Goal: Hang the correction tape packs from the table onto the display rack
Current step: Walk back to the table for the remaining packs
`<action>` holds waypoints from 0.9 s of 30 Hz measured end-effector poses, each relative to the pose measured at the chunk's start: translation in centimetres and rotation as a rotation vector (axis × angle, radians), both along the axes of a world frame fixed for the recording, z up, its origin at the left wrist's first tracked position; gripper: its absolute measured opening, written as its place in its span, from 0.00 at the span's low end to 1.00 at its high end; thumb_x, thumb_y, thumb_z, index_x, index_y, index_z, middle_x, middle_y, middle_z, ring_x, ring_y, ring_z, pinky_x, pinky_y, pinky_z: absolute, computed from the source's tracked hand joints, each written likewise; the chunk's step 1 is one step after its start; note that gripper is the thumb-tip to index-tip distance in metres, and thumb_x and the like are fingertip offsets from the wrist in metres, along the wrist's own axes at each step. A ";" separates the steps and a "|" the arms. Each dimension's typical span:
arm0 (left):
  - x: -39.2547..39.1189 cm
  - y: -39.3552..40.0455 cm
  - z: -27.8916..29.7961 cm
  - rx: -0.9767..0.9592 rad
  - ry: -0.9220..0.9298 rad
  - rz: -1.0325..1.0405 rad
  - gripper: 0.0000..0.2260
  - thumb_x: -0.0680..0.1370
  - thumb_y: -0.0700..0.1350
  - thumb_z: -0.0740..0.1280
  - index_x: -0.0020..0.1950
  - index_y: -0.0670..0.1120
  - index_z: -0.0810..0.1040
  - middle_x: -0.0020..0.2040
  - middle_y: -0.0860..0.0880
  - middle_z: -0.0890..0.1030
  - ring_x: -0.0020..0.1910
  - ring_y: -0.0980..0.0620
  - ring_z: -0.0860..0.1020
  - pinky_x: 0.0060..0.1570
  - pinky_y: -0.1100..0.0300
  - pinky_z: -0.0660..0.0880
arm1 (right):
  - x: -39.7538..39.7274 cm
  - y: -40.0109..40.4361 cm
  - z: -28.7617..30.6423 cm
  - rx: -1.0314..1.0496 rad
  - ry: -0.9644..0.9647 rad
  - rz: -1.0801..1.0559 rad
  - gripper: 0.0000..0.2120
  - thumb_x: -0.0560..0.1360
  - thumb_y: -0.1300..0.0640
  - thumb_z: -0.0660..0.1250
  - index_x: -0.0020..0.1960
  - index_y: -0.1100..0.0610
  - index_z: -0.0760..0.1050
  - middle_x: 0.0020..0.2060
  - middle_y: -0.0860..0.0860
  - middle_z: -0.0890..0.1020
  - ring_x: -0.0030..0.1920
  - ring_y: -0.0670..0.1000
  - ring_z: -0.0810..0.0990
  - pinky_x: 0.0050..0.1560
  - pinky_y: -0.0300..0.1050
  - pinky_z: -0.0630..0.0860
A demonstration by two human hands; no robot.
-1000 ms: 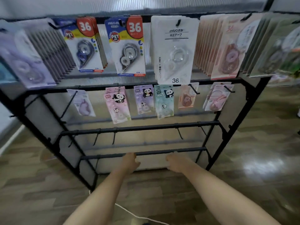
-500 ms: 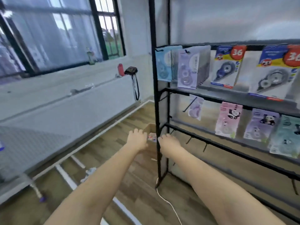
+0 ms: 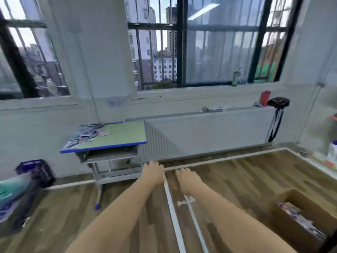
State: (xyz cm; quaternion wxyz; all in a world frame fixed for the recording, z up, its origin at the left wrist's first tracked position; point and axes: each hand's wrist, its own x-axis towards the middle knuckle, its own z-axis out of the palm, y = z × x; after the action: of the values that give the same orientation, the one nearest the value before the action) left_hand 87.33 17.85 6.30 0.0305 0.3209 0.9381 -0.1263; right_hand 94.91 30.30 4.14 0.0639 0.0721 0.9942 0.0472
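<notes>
A small table point(image 3: 124, 133) with a green top and blue edge stands by the wall under the windows, left of centre. A loose pile of correction tape packs point(image 3: 89, 133) lies on its left half. My left hand point(image 3: 152, 172) and my right hand point(image 3: 186, 179) are stretched forward over the floor, well short of the table, fingers spread, holding nothing. The display rack is out of view.
A white radiator point(image 3: 209, 136) runs along the wall right of the table. An open cardboard box point(image 3: 299, 216) with packs inside sits on the floor at lower right. A dark blue crate point(image 3: 34, 170) and a bag stand at left. White strips cross the wood floor.
The view has swung left, away from the display rack, to the window wall and the table. Both hands stay stretched out and empty.
</notes>
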 end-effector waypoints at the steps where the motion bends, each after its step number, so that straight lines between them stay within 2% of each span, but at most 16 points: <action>1: -1.5 -1.7 -0.6 -0.001 -0.012 0.040 0.21 0.81 0.50 0.60 0.71 0.42 0.66 0.70 0.41 0.68 0.69 0.42 0.66 0.66 0.47 0.64 | -2.0 -1.5 -0.4 -0.007 -0.010 0.039 0.22 0.79 0.61 0.57 0.72 0.62 0.60 0.70 0.60 0.65 0.70 0.60 0.63 0.66 0.54 0.65; 6: -8.7 -8.8 -3.5 -0.015 -0.051 0.203 0.21 0.80 0.49 0.61 0.70 0.41 0.66 0.67 0.42 0.71 0.66 0.44 0.68 0.63 0.50 0.66 | -11.7 -7.6 -2.1 -0.023 -0.065 0.202 0.22 0.78 0.59 0.59 0.70 0.62 0.62 0.68 0.60 0.67 0.69 0.59 0.64 0.67 0.54 0.64; 14: -24.8 -15.9 -6.4 -0.030 -0.066 0.362 0.22 0.81 0.52 0.60 0.71 0.42 0.65 0.70 0.42 0.68 0.69 0.43 0.66 0.67 0.48 0.64 | -31.1 -13.8 -4.6 -0.031 -0.110 0.361 0.22 0.79 0.57 0.59 0.71 0.60 0.62 0.67 0.58 0.69 0.67 0.58 0.67 0.67 0.53 0.67; 16: -29.0 -16.9 -6.6 -0.025 -0.068 0.388 0.22 0.80 0.52 0.60 0.70 0.43 0.66 0.68 0.42 0.70 0.68 0.43 0.67 0.65 0.48 0.65 | -35.8 -14.3 -4.8 -0.053 -0.120 0.366 0.22 0.78 0.57 0.59 0.72 0.59 0.62 0.67 0.58 0.69 0.67 0.58 0.67 0.68 0.53 0.66; 19: -35.5 -18.6 -6.8 -0.017 -0.072 0.416 0.17 0.81 0.48 0.57 0.68 0.42 0.69 0.66 0.42 0.72 0.65 0.43 0.69 0.62 0.49 0.67 | -43.6 -15.1 -4.9 -0.123 -0.142 0.365 0.21 0.79 0.58 0.58 0.70 0.59 0.64 0.67 0.58 0.70 0.66 0.58 0.69 0.65 0.52 0.68; 21: -39.6 -19.9 -7.2 -0.012 -0.062 0.433 0.16 0.81 0.45 0.55 0.67 0.42 0.70 0.66 0.42 0.72 0.65 0.42 0.69 0.62 0.49 0.67 | -48.1 -15.6 -4.8 -0.148 -0.151 0.360 0.19 0.79 0.59 0.57 0.69 0.61 0.64 0.66 0.59 0.70 0.66 0.58 0.68 0.64 0.52 0.68; 27: -49.3 -22.6 -9.8 0.013 -0.138 0.507 0.18 0.80 0.47 0.57 0.68 0.44 0.69 0.67 0.43 0.72 0.68 0.43 0.67 0.64 0.51 0.64 | -58.5 -18.4 -6.7 -0.129 -0.188 0.413 0.19 0.79 0.56 0.57 0.68 0.61 0.65 0.65 0.59 0.70 0.65 0.59 0.69 0.63 0.52 0.68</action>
State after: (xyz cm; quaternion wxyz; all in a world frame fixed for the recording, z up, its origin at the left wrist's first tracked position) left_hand 38.03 -4.72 -3.47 0.1232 0.0835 0.9851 -0.0863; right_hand 36.41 11.90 -2.55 0.1497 -0.1419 0.9785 0.0023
